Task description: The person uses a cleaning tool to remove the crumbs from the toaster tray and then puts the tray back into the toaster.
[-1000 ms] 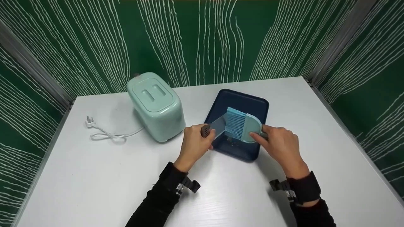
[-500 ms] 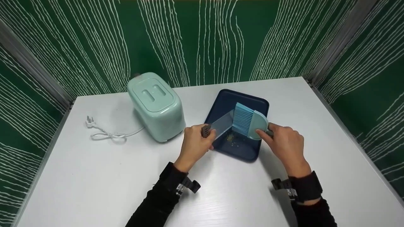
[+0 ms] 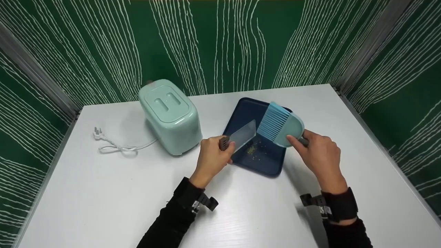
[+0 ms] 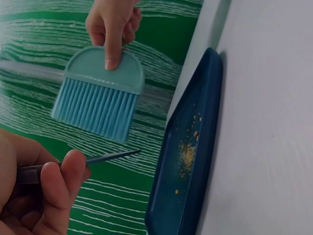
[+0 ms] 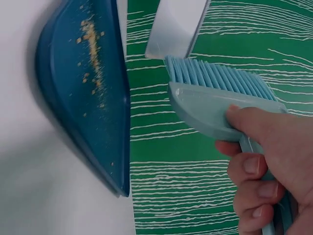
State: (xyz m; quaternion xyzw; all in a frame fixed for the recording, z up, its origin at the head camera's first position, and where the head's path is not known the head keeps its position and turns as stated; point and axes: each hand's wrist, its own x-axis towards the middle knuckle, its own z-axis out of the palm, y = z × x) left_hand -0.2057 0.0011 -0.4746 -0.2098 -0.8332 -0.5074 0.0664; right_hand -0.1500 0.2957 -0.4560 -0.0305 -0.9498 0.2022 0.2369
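Fingers of the left hand (image 3: 212, 156) clamp a dark scoop handle (image 3: 224, 143); from it, rightward, the flat scoop (image 3: 244, 135) reaches over the tray (image 3: 241, 115). Opposite, the right hand (image 3: 320, 155) grips the brush (image 3: 289, 127), bristles facing the scoop but apart from it. From my remote seat, I judge the step to be brushing the scoop off; the next move likely calls for another stroke along it. Below and between both hands, the tray lies on the tabletop (image 3: 120, 199), bearing crumbs (image 3: 252, 148). My right wrist view shows fingers curled round the brush handle (image 5: 268, 227), mostly hidden from the head view. My left wrist view turns the scoop edge-on, so its face is lost. Only the head view plainly gives me the mint toaster (image 3: 172, 120), beyond and left of the left hand, its cord (image 3: 119, 149) farther left.
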